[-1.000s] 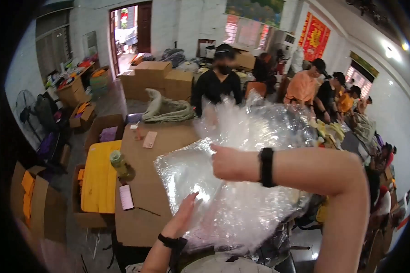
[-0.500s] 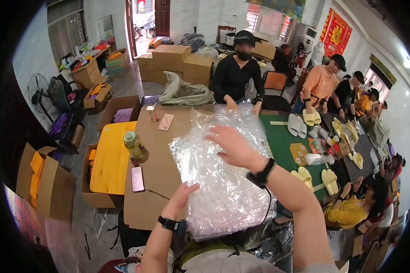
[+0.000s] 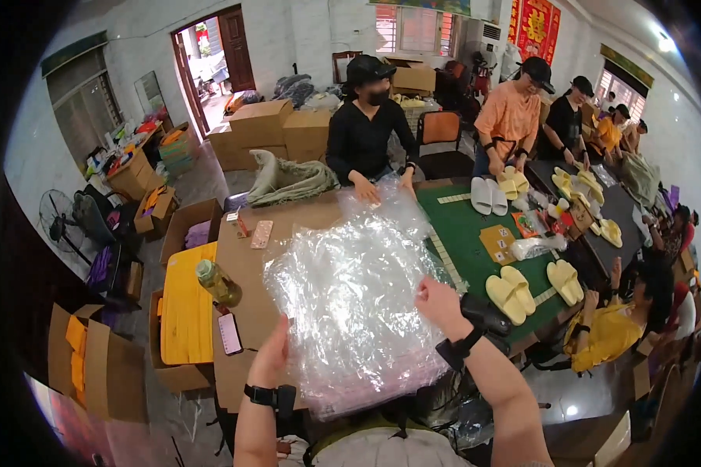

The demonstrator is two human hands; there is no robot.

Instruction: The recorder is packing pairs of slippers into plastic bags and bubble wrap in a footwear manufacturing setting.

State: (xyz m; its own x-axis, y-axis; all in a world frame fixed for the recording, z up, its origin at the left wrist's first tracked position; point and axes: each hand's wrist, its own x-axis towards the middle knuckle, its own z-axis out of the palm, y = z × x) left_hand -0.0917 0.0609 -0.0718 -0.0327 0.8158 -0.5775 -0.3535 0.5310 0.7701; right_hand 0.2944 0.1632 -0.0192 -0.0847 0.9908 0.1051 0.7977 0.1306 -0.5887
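A thick stack of clear plastic bags (image 3: 358, 288) lies on the table in front of me, shiny and creased, with a pinkish near edge. My left hand (image 3: 273, 349) stands against the left side of the stack, its visible fingers stretched forward and partly hidden. At the right side of the stack, my right hand (image 3: 440, 302) is closed with curled fingers; whether they pinch plastic is hidden. Across the table, a person in black (image 3: 366, 140) has both hands on the far end of the plastic.
Brown cardboard (image 3: 237, 288) covers the table's left part, bearing a green bottle (image 3: 218, 282) and phones (image 3: 230, 335). Yellow slippers (image 3: 510, 294) and white slippers (image 3: 488, 196) sit on the green mat (image 3: 463, 226). Open cartons (image 3: 183, 377) stand left; several co-workers are at right.
My right hand has come down from above the plastic to its right side, and its fingers have curled. My left hand has settled along the left edge. The view has shifted rightward.
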